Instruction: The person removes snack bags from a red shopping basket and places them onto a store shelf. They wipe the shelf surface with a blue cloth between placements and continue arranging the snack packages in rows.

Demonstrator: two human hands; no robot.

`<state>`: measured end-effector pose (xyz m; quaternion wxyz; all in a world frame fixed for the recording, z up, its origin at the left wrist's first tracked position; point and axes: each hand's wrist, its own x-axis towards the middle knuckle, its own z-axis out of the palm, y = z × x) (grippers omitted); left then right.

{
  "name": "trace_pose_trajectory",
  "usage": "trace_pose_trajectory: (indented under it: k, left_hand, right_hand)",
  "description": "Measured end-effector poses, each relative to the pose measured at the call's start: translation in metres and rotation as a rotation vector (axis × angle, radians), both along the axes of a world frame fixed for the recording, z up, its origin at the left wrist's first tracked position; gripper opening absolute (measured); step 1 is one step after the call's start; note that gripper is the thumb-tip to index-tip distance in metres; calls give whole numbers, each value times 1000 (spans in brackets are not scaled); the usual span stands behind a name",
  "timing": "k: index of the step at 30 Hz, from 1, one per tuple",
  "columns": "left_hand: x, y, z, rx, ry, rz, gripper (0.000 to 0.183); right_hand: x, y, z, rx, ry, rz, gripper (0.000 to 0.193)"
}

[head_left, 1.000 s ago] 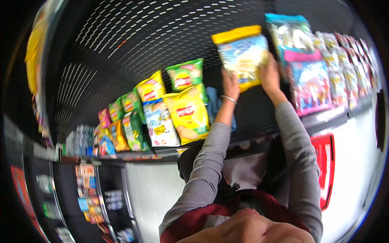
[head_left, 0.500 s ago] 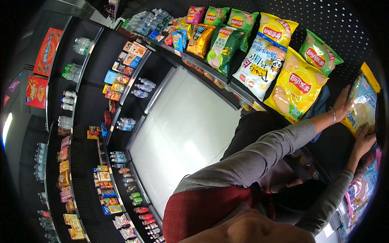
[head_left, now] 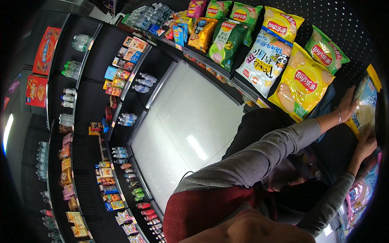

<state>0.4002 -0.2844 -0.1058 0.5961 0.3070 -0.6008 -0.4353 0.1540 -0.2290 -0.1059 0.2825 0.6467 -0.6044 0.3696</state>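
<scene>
At the far right, a yellow and pale-blue snack bag [head_left: 368, 99] stands tilted between my hands. My left hand [head_left: 348, 105], with a bracelet at its wrist, grips the bag's near left side; some fingertips are hidden against it. Lower down, my right hand [head_left: 365, 146] is closed at the bag's bottom edge. A large yellow potato chip bag [head_left: 302, 83] stands just left of my left hand, above my forearm. Beyond it leans a green chip bag [head_left: 326, 50]. Dark-blue cloth [head_left: 324, 103] shows behind my left wrist.
A white snack bag [head_left: 264, 60] and several more chip bags line the shelf leftward. Pink and blue packages [head_left: 361, 194] hang at the lower right, below my right hand. Shelves of bottles [head_left: 144, 83] and packets curve along the left, past a pale tiled floor [head_left: 186, 117].
The view has shifted slightly, so the shelf bags appear a little farther right. Both hands stay on the yellow and pale-blue bag, with little visible movement against it.
</scene>
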Motion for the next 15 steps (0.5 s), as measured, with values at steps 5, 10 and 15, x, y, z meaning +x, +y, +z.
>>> trace_pose_trajectory:
  k: [5, 10, 15]
  left_hand:
    - [-5, -3, -7, 31, -54, 33, 81]
    - [-20, -11, -14, 73, -87, 99, 84]
    - [-27, -12, -22, 46, -100, 49, 83]
  right_hand:
    - [44, 26, 36, 45, -167, 172, 33]
    - [153, 87, 89, 188, -486, 455, 44]
    - [242, 146, 114, 607, -331, 822, 47]
